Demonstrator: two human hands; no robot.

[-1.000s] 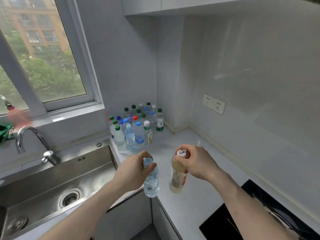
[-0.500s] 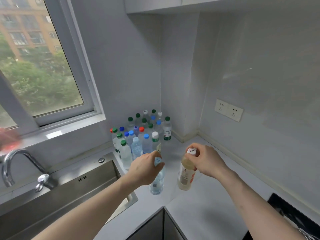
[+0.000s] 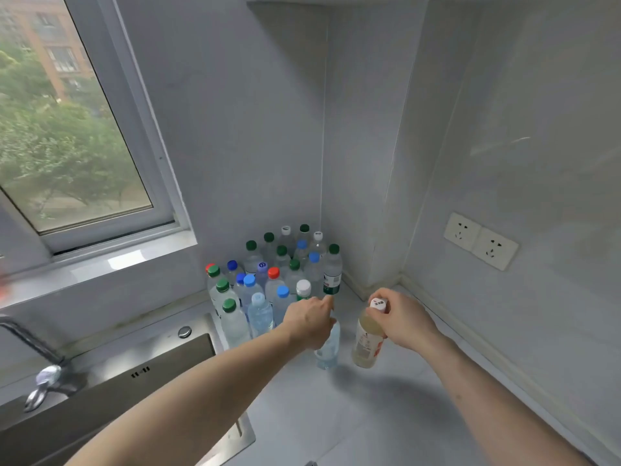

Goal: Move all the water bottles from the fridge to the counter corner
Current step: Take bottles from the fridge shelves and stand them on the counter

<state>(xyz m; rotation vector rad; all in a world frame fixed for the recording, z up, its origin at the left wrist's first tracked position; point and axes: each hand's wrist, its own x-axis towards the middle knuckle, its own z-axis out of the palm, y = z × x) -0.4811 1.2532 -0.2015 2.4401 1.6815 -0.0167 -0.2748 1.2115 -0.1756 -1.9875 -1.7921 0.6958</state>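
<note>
left hand (image 3: 311,322) grips a clear bottle (image 3: 327,348), right hand (image 3: 401,319) a yellowish one (image 3: 366,341) (both upright).

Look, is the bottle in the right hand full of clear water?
No, the bottle that the right hand grips by its white cap holds a cloudy yellowish drink.

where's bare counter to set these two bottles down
Bare counter lies in front of the bottle cluster, between the sink and the right wall, under both hands. A bare strip runs along the wall below the sockets. The corner by the window is packed.
</note>
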